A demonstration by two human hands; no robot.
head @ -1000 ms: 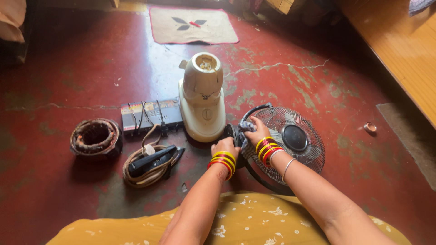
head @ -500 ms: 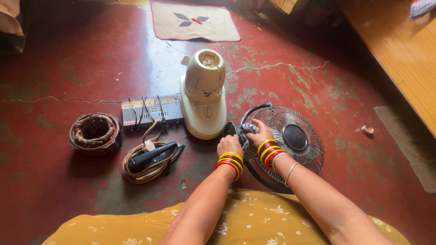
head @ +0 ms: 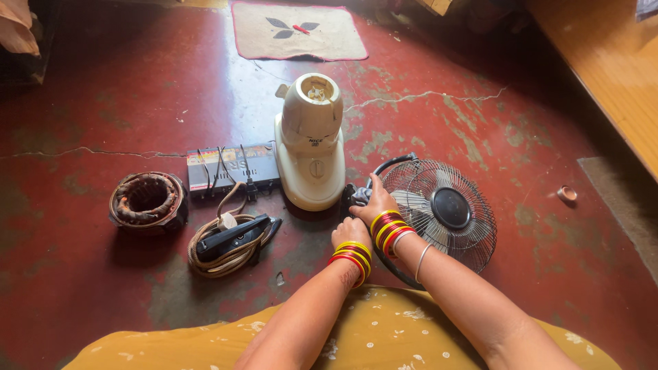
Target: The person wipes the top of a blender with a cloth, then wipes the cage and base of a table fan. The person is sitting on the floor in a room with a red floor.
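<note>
Change: half a second ago a grey cloth showed plainly under the right hand (head: 373, 200); now that hand has slid a little to the left and covers nearly all of it. The left hand (head: 351, 231) has moved in closer, just under the right one.
What it means: the rubbing has gone from the wire cage toward the dark part at the fan's left edge.
Fan: the small fan (head: 439, 209) lies flat on the red floor (head: 103, 103), just right of the cream mixer base (head: 312, 140).
Right fingers: bent down over the cloth (head: 358, 194), pressing it on the fan's edge.
Left fingers: curled under at the fan's near-left rim; I cannot tell if they hold anything.
Containers: a little round cup (head: 567, 194) sits far right, well apart from the fan; I cannot see inside it. The mixer's top is open, with only its own middle part showing.
Nearby: a coil of copper wire (head: 147, 200), a flat black box (head: 232, 168), and a black iron (head: 233, 240) resting on its looped cord.
</note>
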